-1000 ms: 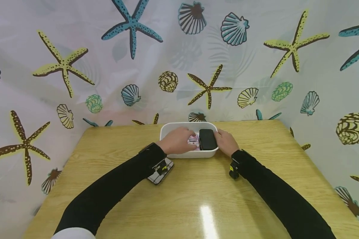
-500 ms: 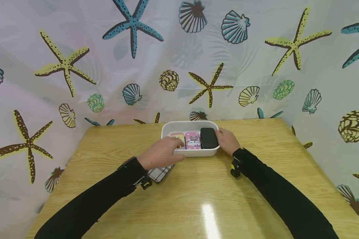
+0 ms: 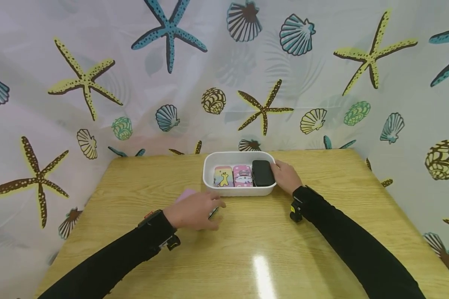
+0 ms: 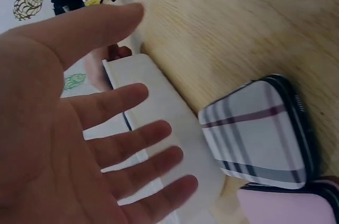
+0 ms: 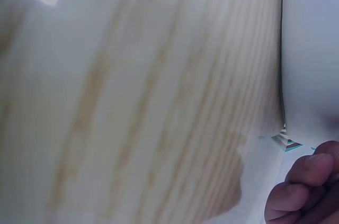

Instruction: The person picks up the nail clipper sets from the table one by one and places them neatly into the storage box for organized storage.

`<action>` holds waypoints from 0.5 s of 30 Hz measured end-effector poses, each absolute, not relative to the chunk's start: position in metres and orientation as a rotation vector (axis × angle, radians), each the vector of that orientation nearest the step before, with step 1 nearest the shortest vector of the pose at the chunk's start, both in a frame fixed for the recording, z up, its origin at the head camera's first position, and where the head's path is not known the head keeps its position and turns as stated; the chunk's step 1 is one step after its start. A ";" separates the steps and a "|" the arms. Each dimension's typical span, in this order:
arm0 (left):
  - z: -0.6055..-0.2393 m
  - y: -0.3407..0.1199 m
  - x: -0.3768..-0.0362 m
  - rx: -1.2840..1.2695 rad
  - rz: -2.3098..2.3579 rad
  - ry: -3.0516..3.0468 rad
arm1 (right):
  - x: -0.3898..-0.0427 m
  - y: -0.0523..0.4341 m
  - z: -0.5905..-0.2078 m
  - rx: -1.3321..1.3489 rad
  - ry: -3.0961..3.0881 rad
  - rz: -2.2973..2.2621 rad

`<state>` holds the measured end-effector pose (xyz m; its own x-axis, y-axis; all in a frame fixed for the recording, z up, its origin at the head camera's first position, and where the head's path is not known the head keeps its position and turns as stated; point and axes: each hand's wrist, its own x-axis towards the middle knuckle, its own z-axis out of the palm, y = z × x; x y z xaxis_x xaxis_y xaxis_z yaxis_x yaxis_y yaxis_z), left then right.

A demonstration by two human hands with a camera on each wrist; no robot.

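Note:
My left hand [image 3: 192, 211] hovers with its fingers spread over a plaid zippered case [image 4: 249, 134] on the table, holding nothing. The head view shows only a sliver of that case under the hand. A pink case [image 4: 288, 208] lies right beside it. My right hand [image 3: 285, 176] grips the right end of a white bin [image 3: 239, 192]; in the right wrist view its fingers [image 5: 288, 197] are curled at the bin's side. Inside the bin stand a giraffe-print case [image 3: 223, 176], a pink dotted case [image 3: 242, 176] and a black case [image 3: 262, 173], in a row.
The bin stands near the back edge of the wooden table [image 3: 303, 265]. A white cloth [image 3: 194, 133] with starfish and shell prints hangs behind the table and along both sides. A bright light reflection lies on the table front.
My left hand has drawn back from inside the bin, leftward and toward me, to above the plaid case. The giraffe-print case has come into full view. My right hand stays on the bin.

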<state>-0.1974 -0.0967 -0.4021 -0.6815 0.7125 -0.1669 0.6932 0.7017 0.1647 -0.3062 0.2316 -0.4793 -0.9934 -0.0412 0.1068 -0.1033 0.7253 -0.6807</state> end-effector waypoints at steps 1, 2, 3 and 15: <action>-0.406 -0.098 -0.198 1.111 0.093 2.689 | -0.306 0.232 -0.479 0.119 -2.839 1.126; -0.409 -0.100 -0.198 1.086 0.065 2.682 | -0.306 0.231 -0.479 0.122 -2.840 1.124; -0.412 -0.101 -0.198 1.063 0.033 2.678 | -0.306 0.231 -0.479 0.124 -2.839 1.124; -0.428 -0.112 -0.208 0.942 0.019 2.700 | -0.305 0.231 -0.478 0.107 -2.853 1.129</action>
